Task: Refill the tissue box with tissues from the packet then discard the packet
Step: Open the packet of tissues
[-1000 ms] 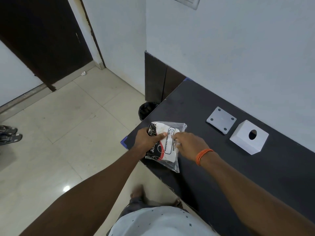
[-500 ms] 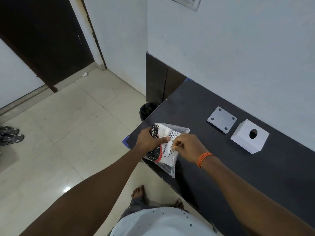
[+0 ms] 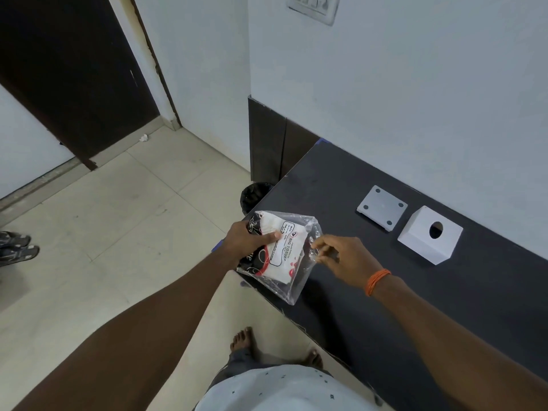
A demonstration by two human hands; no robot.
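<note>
Bare forearms, orange thread band (image 3: 377, 280) on right wrist, pale speckled shirt (image 3: 284, 390) (tiny dark marks), bare feet (image 3: 241, 339)

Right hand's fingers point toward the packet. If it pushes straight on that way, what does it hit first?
The right hand already pinches the clear plastic edge of the tissue packet; going straight on, it would likely press into the packet's printed body, then the left hand behind it. Depth is unclear.

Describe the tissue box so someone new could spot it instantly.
Start at the dark table against the white wall. Two pale things lie near the wall: a flat grey plate with four dark dots, and to its right the tissue box. It is the raised white cube with one round hole on top.
</note>
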